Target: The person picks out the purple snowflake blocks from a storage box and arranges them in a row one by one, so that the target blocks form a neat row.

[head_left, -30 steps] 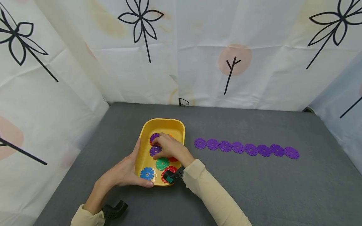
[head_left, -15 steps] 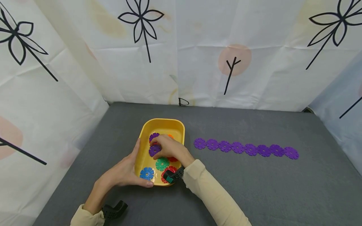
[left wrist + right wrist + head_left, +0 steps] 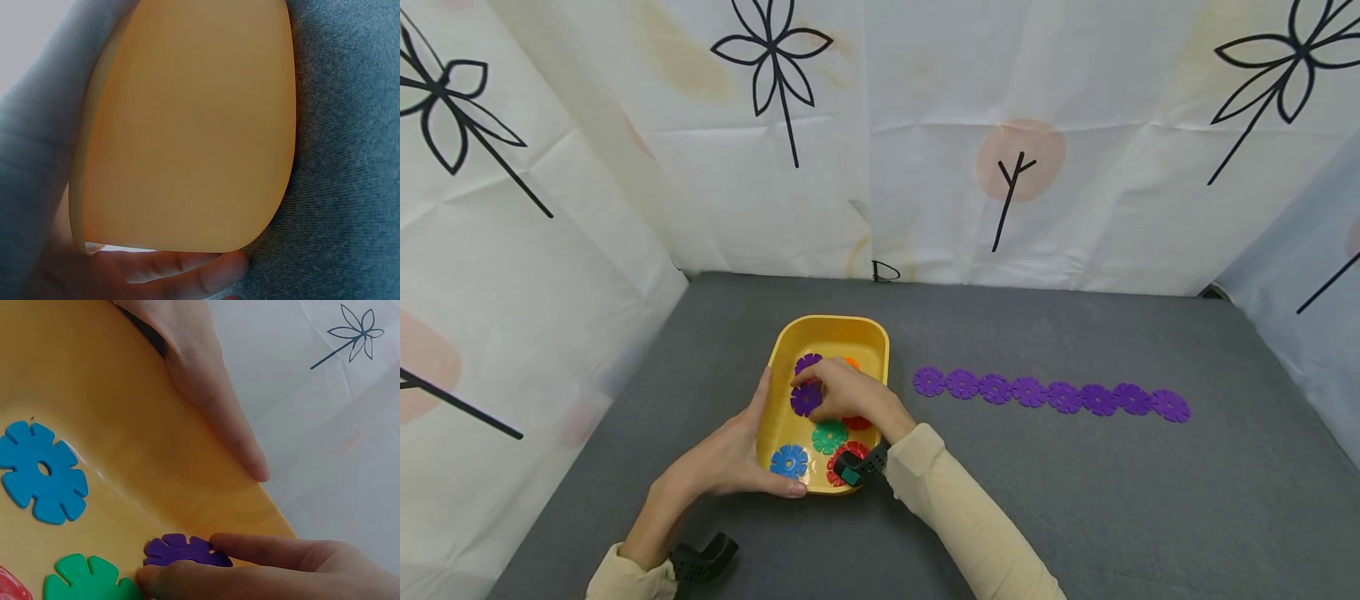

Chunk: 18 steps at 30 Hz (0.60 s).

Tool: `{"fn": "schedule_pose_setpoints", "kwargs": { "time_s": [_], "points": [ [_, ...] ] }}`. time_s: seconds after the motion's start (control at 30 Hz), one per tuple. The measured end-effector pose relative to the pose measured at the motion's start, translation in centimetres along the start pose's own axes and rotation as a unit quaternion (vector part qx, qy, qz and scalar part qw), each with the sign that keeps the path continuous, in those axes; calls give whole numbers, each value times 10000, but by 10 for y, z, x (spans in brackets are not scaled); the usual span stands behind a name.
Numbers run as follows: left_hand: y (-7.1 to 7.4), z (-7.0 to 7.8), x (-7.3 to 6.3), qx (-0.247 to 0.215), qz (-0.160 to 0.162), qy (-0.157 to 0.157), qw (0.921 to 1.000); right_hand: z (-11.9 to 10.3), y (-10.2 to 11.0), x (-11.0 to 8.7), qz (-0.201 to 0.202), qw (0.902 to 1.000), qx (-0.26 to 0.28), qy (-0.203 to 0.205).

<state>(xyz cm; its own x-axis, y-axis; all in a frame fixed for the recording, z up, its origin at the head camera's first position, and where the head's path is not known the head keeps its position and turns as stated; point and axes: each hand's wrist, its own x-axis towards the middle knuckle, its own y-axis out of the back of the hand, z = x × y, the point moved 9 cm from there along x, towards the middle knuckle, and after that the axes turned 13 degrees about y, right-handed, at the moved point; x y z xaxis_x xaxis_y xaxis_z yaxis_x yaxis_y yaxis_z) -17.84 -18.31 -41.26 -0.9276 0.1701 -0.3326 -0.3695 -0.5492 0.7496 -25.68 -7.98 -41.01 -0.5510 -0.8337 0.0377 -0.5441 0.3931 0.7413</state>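
A yellow tray holds several notched plastic discs. My left hand holds the tray at its near left corner, fingers along the left side and thumb at the near edge. Inside the tray, my right hand pinches a purple notched disc between thumb and fingers. Another purple disc lies just beyond those fingers. Nearer me in the tray are a green disc, a blue disc and a red disc, the last partly hidden by the right wrist strap.
To the right of the tray, several purple discs form a long row on the grey table. A white patterned cloth stands behind and at the sides. An orange disc shows partly behind the right hand.
The purple disc at my right fingers has shifted slightly left and shows more of its face. My left hand and the tray stay in place.
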Motion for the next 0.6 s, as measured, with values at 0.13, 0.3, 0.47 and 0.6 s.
{"fn": "schedule_pose_setpoints", "kwargs": {
  "time_s": [0.13, 0.3, 0.47, 0.6],
  "points": [
    [0, 0, 0, -5, -22, 41, 10000, 1, -1, 0, -15, 10000, 31, -23],
    [0, 0, 0, -8, -19, 29, 10000, 2, -2, 0, -25, 10000, 37, -77],
    [-1, -1, -1, 14, -19, 43, 10000, 1, -1, -1, -4, 10000, 73, -31],
    [-1, -1, 0, 2, -51, 61, 10000, -1, 0, -1, 13, 9999, 121, 38]
  ]
}}
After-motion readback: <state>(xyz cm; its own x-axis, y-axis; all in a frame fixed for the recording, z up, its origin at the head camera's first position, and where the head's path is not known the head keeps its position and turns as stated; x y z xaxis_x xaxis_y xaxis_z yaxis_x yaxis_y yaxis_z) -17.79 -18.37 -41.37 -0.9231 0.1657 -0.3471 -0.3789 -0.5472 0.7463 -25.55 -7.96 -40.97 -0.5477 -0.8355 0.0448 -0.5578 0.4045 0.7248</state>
